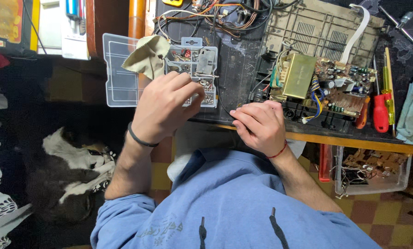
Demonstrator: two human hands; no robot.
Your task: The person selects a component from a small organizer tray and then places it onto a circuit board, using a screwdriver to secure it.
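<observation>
- The left hand (pixel 162 108) is hovering over the clear plastic compartment box (pixel 119 69) of small screws and metal parts, with its fingers curled and the thumb and fingertips pinched together; whether something tiny is sitting between them cannot be told.
- A tan folded cleaning cloth (pixel 146 55) is lying on the box just beyond that hand, apparently not gripped.
- The right hand (pixel 262 127) is resting at the front edge of the dark work mat (pixel 236 64), its fingers closed on a thin black wire (pixel 218 94) that is curving up across the mat.
- The opened electronics chassis with its brass-coloured metal transformer block (pixel 299 75) is lying just right of the right hand.
- To handle this well, I judge that the pinch should be kept low over the box, so anything small is dropping into a compartment rather than towards the black-and-white cat (pixel 73 173) on the floor.
- The wire should be held slack, not tugging at the board.
</observation>
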